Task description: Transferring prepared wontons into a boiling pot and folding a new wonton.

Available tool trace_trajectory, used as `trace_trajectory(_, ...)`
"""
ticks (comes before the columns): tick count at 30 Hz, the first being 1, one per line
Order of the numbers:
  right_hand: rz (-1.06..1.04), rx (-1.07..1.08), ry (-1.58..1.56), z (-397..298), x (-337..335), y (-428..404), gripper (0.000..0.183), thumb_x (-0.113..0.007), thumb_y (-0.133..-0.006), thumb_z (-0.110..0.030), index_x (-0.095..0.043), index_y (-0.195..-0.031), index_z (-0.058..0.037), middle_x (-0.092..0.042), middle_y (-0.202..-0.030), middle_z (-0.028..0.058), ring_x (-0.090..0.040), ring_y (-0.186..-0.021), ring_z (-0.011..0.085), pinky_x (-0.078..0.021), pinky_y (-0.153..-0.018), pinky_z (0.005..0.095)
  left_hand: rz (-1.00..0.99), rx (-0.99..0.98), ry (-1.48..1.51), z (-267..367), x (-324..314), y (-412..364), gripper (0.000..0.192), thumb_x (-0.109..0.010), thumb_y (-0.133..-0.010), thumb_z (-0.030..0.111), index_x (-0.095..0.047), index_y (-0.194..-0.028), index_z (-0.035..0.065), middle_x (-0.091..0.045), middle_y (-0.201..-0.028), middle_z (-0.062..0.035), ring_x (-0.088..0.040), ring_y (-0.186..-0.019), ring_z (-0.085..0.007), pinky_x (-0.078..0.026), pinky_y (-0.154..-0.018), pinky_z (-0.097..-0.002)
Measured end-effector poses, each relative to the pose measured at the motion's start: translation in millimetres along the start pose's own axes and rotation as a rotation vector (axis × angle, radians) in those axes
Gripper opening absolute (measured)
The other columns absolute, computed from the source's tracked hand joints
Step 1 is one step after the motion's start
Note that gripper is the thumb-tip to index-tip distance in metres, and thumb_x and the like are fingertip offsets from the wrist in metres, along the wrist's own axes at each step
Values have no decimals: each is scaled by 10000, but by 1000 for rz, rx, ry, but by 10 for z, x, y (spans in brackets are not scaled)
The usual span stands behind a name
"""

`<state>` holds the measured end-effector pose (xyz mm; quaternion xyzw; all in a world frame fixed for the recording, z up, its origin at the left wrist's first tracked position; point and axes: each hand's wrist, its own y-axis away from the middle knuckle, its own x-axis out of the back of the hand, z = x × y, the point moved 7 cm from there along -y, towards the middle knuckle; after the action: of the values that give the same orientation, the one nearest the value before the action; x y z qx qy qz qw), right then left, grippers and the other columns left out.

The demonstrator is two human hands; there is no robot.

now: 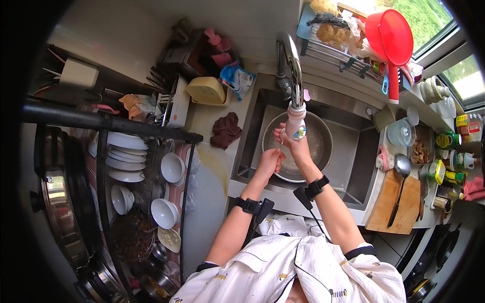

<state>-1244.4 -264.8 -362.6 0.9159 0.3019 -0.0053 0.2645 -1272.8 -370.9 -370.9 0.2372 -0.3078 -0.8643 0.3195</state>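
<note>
My left hand [270, 162], fingers curled in a pinch, is over the near left rim of a round metal basin [326, 151]. A small thin item [281, 145], too small to identify, shows at its fingertips, close to my right hand [297, 148]. That right hand is below the pink-and-white nozzle [296, 123] of a chrome faucet [294, 64], which hides part of it; whether its fingers grip anything is unclear. Cloudy liquid [316, 140] lies in the basin, which sits in a stainless steel sink [350, 159].
Left of the sink lie a dark brown cloth [226, 130] and yellow plastic trays [206, 91]; a black-framed rack holds plates [127, 157] and bowls [172, 167]. At right are a wooden cutting board [401, 200], a slotted ladle [402, 165] and a clear lidded container [401, 131]. A red dipper [390, 38] hangs above.
</note>
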Motion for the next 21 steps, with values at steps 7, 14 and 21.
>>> trace_trajectory(7,-42,185,418,-19,214,-69,129,-555,-837,-51,-650,-852,35,-687,-745,85,-655,-613,136,-467,-470,246,-121,111,76,3,-162,-41,326,-412,-983,316,-482,-756,93,-364,-552,83,-278,-402,-5,-196,-359,-183)
trace_trajectory(14,-32,225,286,-52,95,93,173,-527,-841,-26,-675,-920,14,-680,-731,99,-623,-592,106,-471,-489,259,-86,-63,235,-70,-127,-199,297,-466,-958,293,-483,-729,103,-425,-614,50,-323,-436,-10,-201,-371,-183)
trace_trajectory(21,-227,63,37,-50,-90,175,282,-486,-904,-75,-531,-1169,11,-647,-1042,110,-627,-791,131,-489,-596,245,28,-85,155,-50,7,-244,399,-482,-941,348,-500,-633,96,-419,-521,53,-371,-408,-37,-240,-371,-214)
